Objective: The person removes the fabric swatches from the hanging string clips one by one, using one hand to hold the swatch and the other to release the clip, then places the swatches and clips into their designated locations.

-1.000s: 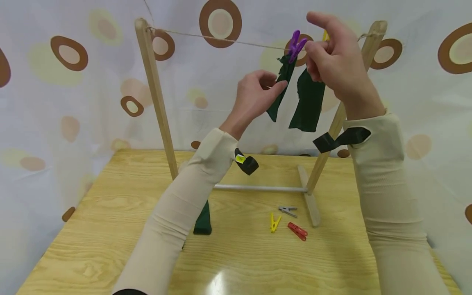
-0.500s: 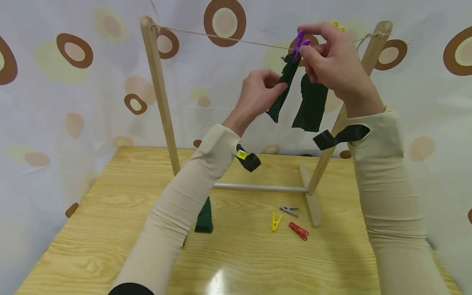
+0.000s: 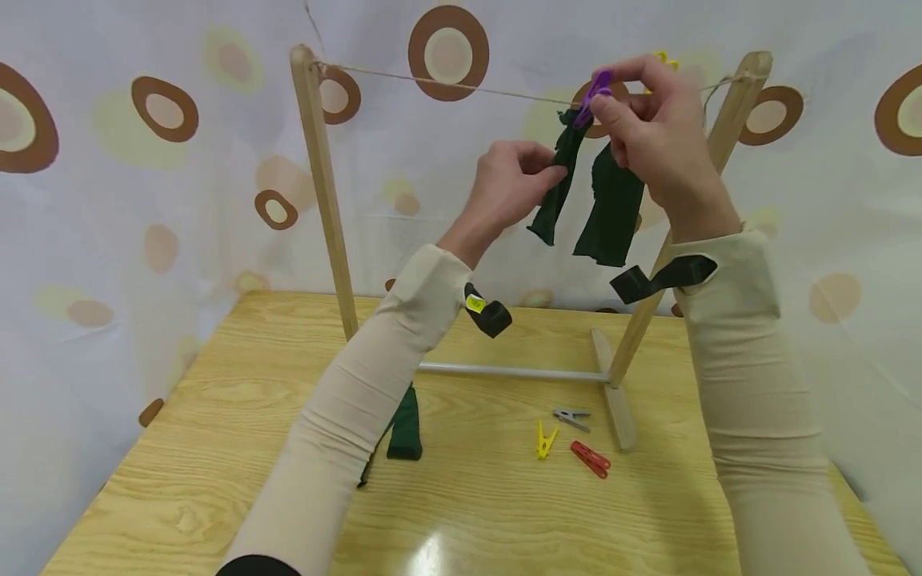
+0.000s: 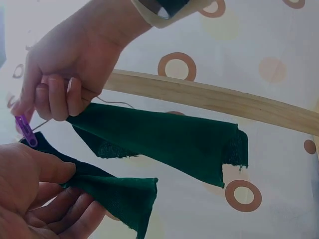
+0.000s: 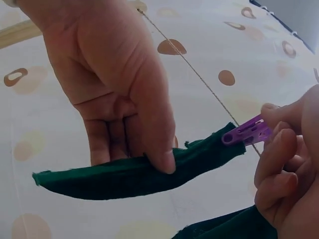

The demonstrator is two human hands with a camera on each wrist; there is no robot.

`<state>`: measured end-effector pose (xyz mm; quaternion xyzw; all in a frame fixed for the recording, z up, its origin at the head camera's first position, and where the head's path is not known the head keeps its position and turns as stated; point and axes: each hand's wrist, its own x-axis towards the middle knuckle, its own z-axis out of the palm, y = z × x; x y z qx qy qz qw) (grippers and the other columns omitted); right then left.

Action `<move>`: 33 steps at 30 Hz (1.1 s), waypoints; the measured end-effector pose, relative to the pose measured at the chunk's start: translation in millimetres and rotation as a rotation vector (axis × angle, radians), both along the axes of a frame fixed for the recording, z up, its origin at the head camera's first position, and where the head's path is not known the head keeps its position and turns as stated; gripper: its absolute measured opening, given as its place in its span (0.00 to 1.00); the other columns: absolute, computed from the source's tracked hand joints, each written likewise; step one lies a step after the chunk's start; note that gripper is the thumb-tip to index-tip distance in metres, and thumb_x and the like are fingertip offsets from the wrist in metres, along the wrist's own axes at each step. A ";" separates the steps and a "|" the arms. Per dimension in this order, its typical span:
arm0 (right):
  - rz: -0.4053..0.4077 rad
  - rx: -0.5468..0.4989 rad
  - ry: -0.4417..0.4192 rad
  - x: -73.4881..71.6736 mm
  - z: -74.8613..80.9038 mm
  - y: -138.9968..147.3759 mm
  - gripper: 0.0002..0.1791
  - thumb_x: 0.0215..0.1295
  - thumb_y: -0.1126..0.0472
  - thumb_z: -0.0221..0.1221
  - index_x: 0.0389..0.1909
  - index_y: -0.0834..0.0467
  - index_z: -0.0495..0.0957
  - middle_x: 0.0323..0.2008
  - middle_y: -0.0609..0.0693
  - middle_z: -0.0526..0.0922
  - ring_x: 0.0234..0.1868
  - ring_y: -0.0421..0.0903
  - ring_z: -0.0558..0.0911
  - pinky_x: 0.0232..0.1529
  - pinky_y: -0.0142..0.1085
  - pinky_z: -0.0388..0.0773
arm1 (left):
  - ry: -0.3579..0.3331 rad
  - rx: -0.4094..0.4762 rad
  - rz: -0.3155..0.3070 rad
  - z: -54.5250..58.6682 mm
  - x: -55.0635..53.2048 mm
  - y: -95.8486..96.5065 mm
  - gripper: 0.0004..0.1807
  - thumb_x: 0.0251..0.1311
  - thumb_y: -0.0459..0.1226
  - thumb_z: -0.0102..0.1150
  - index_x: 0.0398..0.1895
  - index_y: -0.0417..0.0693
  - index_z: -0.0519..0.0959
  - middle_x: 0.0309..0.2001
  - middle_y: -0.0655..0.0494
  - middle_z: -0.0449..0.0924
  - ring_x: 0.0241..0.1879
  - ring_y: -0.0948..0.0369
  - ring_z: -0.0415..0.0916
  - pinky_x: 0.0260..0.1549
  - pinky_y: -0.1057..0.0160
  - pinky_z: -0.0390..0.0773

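A narrow dark green cloth point(image 3: 560, 184) hangs from the string point(image 3: 461, 86), its top end in the jaws of a purple clothespin point(image 5: 244, 132). My right hand point(image 3: 666, 136) pinches the clothespin's handles between thumb and forefinger. Lower down, my left hand point(image 3: 507, 180) holds the same cloth between thumb and fingers; the left wrist view shows the thumb point(image 4: 57, 169) lying over it. Just to the right hangs a second green cloth point(image 3: 611, 210), its upper part hidden behind my right hand. A yellow clothespin point(image 3: 666, 60) shows above that hand.
The string runs between two wooden posts point(image 3: 324, 192) joined low by a metal rod point(image 3: 511, 371). On the table point(image 3: 490, 512) lie grey point(image 3: 572, 418), yellow point(image 3: 546, 442) and red point(image 3: 591, 459) clothespins. More green cloth point(image 3: 406, 428) lies partly behind my left forearm.
My right forefinger has come down onto the purple clothespin, and that hand now pinches its handles. My left hand has stayed at the narrow cloth. The head view has shifted slightly.
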<state>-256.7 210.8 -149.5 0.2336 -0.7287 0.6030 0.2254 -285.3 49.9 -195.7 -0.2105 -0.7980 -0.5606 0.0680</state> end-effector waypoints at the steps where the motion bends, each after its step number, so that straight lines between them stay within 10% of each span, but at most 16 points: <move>1: 0.021 -0.041 0.000 0.1 -0.7 0.3 0.10 0.64 0.65 0.60 0.46 0.57 0.79 0.25 0.48 0.82 0.15 0.42 0.65 0.18 0.25 0.65 | 0.000 0.004 -0.005 0.7 0.1 0.3 0.08 0.64 0.38 0.60 0.40 0.44 0.83 0.37 0.53 0.83 0.33 0.61 0.80 0.36 0.71 0.78; 18: 0.232 -0.295 -0.022 -8.9 -15.5 -12.1 0.10 0.65 0.67 0.56 0.46 0.60 0.77 0.29 0.52 0.80 0.21 0.44 0.62 0.21 0.28 0.63 | 0.011 -0.011 0.000 -1.4 -3.4 -12.5 0.08 0.64 0.37 0.59 0.41 0.44 0.82 0.37 0.52 0.83 0.32 0.60 0.78 0.36 0.70 0.78; 33: 0.165 -0.306 0.137 -5.8 -13.8 -16.7 0.08 0.67 0.68 0.54 0.44 0.57 0.77 0.28 0.49 0.81 0.19 0.44 0.64 0.20 0.27 0.64 | 0.010 -0.042 -0.008 -5.1 -3.6 -13.5 0.08 0.64 0.38 0.59 0.42 0.44 0.81 0.38 0.52 0.81 0.34 0.60 0.76 0.37 0.70 0.78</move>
